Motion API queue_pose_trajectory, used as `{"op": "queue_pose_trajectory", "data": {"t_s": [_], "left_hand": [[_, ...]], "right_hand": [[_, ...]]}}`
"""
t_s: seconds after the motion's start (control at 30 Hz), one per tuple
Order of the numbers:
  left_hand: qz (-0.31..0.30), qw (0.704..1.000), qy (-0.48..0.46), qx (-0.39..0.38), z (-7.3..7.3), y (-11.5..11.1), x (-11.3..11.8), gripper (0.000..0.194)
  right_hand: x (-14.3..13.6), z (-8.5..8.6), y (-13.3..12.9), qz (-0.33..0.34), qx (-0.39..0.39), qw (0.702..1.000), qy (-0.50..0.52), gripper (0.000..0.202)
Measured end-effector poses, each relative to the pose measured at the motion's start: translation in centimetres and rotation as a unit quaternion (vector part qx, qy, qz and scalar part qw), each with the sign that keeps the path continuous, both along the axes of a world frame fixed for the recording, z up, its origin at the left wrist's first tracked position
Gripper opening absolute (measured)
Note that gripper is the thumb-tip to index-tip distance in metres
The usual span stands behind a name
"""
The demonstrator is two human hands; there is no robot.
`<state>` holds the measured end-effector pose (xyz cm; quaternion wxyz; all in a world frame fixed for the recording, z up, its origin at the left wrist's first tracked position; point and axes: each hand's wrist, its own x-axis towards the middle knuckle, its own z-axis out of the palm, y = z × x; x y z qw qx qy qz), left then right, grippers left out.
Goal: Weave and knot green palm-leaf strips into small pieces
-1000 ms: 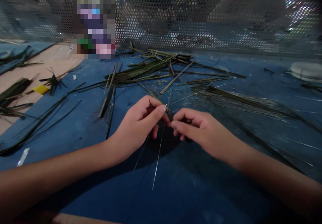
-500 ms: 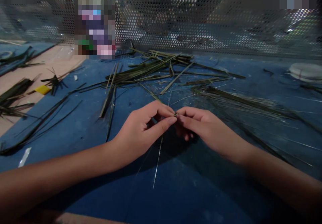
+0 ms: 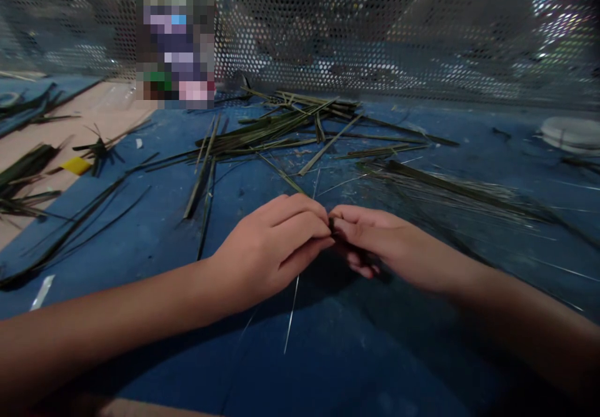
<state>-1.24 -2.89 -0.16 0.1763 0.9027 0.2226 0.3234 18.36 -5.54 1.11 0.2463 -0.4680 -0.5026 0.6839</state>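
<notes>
Head view: a small dark piece (image 3: 332, 224) sits right where the fingertips of both hands meet, so covered that its shape cannot be made out. The right hand (image 3: 389, 237) pinches it between thumb and forefinger; the left hand (image 3: 265, 254) has fingers and thumb pressed together on its other side, hiding the rest. A green strip (image 3: 288, 179) disappears behind the left hand; a thin shiny strand (image 3: 291, 314) emerges below. Beyond lie piled leaf strips (image 3: 269, 129) before a blurred perforated screen (image 3: 375, 48).
</notes>
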Motion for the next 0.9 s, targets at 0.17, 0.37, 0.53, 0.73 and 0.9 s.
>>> {"op": "queue_pose_trajectory", "data": {"t_s": [0.17, 0.37, 0.53, 0.73, 0.9], "left_hand": [[0.026, 0.992, -0.058, -0.112, 0.6, -0.4, 0.0, 0.004], [0.067, 0.965, -0.122, -0.222, 0.0, -0.6, 0.1, 0.005], [0.055, 0.982, -0.084, -0.161, -0.5, -0.3, 0.0, 0.005], [0.006, 0.998, 0.027, 0.06, -0.3, 0.2, -0.2, 0.009], [0.024, 0.986, 0.09, 0.138, -0.4, 0.5, -0.6, 0.011]], "right_hand": [[0.1, -0.5, -0.1, -0.03, -0.105, 0.989, 0.102, 0.027], [-0.5, -0.9, -0.3, -0.099, -0.119, 0.981, 0.118, 0.026], [-0.8, -0.7, -0.5, -0.092, -0.109, 0.985, 0.094, 0.02], [-0.2, -0.8, -0.2, -0.064, -0.083, 0.993, 0.061, 0.02], [-0.2, -1.1, -0.1, -0.06, -0.059, 0.994, 0.069, 0.018]]}}
